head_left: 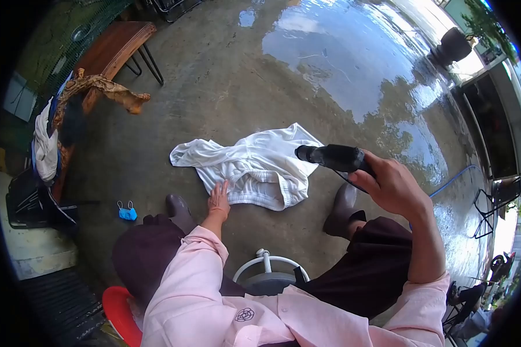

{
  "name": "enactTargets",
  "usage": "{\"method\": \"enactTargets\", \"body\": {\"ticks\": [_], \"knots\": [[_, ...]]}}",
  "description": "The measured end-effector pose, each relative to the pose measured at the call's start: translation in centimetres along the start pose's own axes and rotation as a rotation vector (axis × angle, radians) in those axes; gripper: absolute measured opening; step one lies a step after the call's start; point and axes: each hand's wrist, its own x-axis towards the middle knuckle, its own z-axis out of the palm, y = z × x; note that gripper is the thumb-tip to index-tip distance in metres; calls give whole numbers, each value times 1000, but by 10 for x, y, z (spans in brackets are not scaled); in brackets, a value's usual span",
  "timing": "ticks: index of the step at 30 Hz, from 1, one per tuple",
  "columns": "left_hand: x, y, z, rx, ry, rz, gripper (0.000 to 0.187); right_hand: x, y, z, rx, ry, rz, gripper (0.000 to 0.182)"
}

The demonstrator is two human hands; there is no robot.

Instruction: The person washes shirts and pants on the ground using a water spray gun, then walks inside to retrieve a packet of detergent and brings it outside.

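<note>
White trousers (pixel 255 156) with a gathered elastic waistband lie crumpled on the wet concrete floor in front of me. My left hand (pixel 218 199) rests on them near the waistband, its fingers stretched out and lying flat. Raised above their right side, my right hand (pixel 396 182) is wrapped round a black spray nozzle (pixel 333 157) that points left. No water jet shows at its tip. Part of the nozzle's grip is hidden behind my fingers. My boots, one on each side, stand close to the cloth.
A small blue item with two white loops (pixel 127 211) lies on the floor at left. Beyond it are a wooden bench (pixel 107 52) and a twisted piece of wood (pixel 98 87). Between my legs stands a white ring-shaped frame (pixel 264 258). A blue hose (pixel 454 179) runs at right.
</note>
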Motion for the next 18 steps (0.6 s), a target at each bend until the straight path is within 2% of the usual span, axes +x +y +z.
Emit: {"method": "enactTargets", "body": {"ticks": [2, 3, 6, 9, 10, 12, 16, 18], "knots": [[11, -11, 17, 67, 87, 89, 66, 2, 11, -2, -85, -74, 116, 43], [14, -43, -11, 157, 75, 89, 65, 9, 10, 1, -39, -52, 93, 43], [6, -20, 3, 224, 36, 131, 61, 10, 27, -3, -89, -85, 92, 37], [1, -19, 9, 305, 36, 133, 60, 18, 32, 2, -9, 214, 155, 45], [-2, -19, 7, 317, -7, 131, 59, 18, 33, 0, -6, 215, 151, 45], [-10, -15, 1, 328, -47, 122, 58, 18, 31, -8, -52, 64, 170, 46], [-43, 0, 5, 208, -150, 215, 41, 14, 32, -8, 62, -48, 99, 43], [-59, 25, 7, 54, -269, 247, 28, 15, 33, 2, 123, 189, 105, 40]]}}
